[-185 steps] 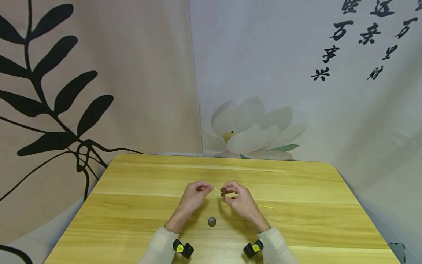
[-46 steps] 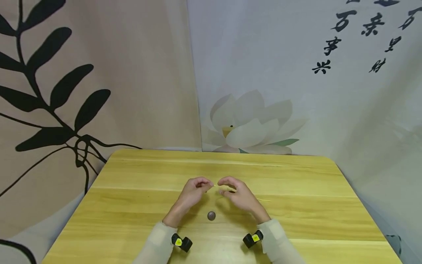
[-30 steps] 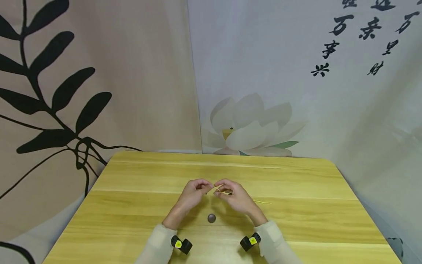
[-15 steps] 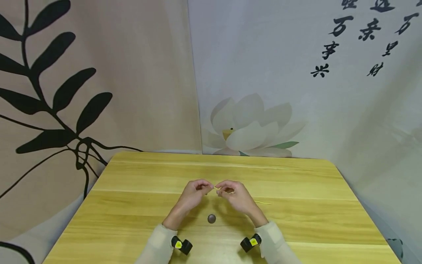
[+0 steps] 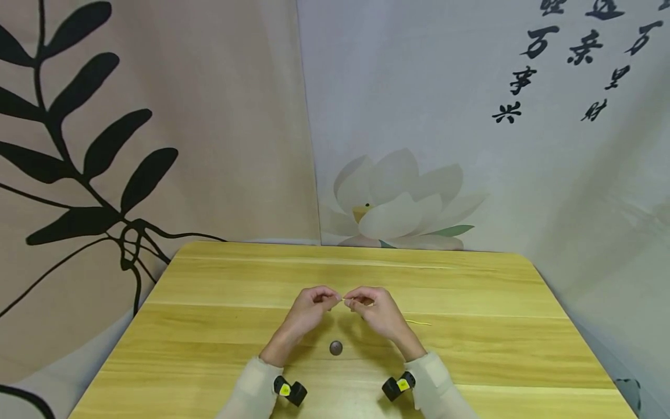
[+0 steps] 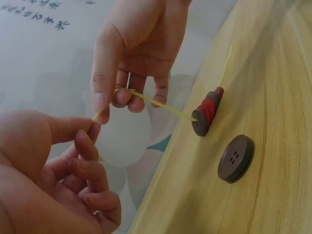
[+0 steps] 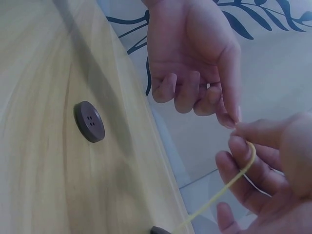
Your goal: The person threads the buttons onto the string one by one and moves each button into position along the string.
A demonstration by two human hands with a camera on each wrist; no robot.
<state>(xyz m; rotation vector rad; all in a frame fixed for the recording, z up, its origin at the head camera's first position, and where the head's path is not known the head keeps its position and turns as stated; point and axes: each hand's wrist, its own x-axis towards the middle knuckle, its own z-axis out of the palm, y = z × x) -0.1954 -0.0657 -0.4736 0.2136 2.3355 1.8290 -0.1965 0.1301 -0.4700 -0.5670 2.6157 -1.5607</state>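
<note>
Thumb and forefinger of my left hand (image 5: 307, 311) pinch the tip of a yellow string (image 6: 165, 107), as the left wrist view shows. Fingertips of my right hand (image 5: 381, 314) meet them there and pinch the same string close by. From the right fingers the string slants down to a row of threaded buttons; its front one is a brown button (image 6: 199, 123), with red buttons (image 6: 208, 110) and another dark one behind. A loose brown button (image 7: 89, 122) with several holes lies flat on the table nearer the person. In the head view the right hand hides the threaded row.
The wooden table (image 5: 235, 349) has rounded far corners and a curtain (image 5: 235, 116) behind it. The string's free tail (image 5: 419, 322) lies right of the right wrist. Each sleeve carries a black wrist camera (image 5: 290, 390).
Earlier the right hand held a brown button on the string; it has left those fingertips. The right hand has since moved left and now pinches the string against the left fingertips. The loose button stays put.
</note>
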